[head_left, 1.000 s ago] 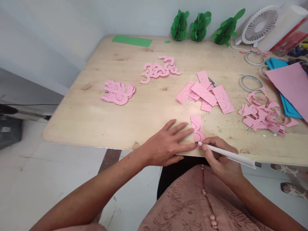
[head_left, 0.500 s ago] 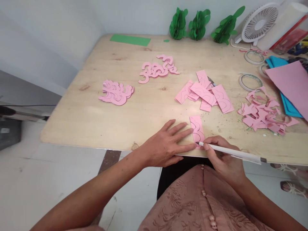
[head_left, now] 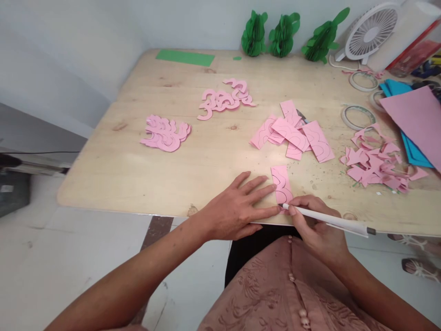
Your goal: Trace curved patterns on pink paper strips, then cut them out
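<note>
A small pink paper strip with dark curved lines lies at the table's near edge. My left hand rests flat with spread fingers, two fingertips touching the strip's left side. Pinched in my right hand is a white pen, its dark tip on the lower part of the strip. Beyond the hands lies a loose pile of pink strips with drawn curves, partly over a dark object. Cut wavy pink pieces lie farther left, and a stack of cut pink shapes sits left of those.
Pink paper scraps lie at right, near tape rolls and pink and blue sheets. Green folded paper figures and a white fan stand along the back. A green strip lies at the back left.
The pen's tip has shifted slightly left along the strip, with my right hand moving slightly left. My left hand stays in place.
</note>
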The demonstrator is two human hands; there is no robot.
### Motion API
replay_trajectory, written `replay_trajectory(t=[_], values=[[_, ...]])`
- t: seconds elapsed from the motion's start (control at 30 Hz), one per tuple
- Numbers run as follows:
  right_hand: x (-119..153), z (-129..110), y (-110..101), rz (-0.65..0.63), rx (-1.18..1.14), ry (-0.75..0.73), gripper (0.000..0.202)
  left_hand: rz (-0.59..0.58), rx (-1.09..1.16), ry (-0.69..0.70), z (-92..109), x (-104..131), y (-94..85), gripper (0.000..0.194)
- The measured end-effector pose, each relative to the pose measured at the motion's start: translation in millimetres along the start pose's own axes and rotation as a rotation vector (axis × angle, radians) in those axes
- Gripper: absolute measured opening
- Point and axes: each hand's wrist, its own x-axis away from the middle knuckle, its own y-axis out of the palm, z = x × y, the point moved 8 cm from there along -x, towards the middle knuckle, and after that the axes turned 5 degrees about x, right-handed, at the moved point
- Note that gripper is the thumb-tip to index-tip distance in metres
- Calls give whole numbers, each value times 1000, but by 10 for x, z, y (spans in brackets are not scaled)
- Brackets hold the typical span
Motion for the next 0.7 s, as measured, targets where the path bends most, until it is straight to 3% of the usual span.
replay_trajectory(t=[0.7], values=[[4, 67, -98, 11, 72, 18, 11, 8, 8, 2, 4, -3, 0, 45]])
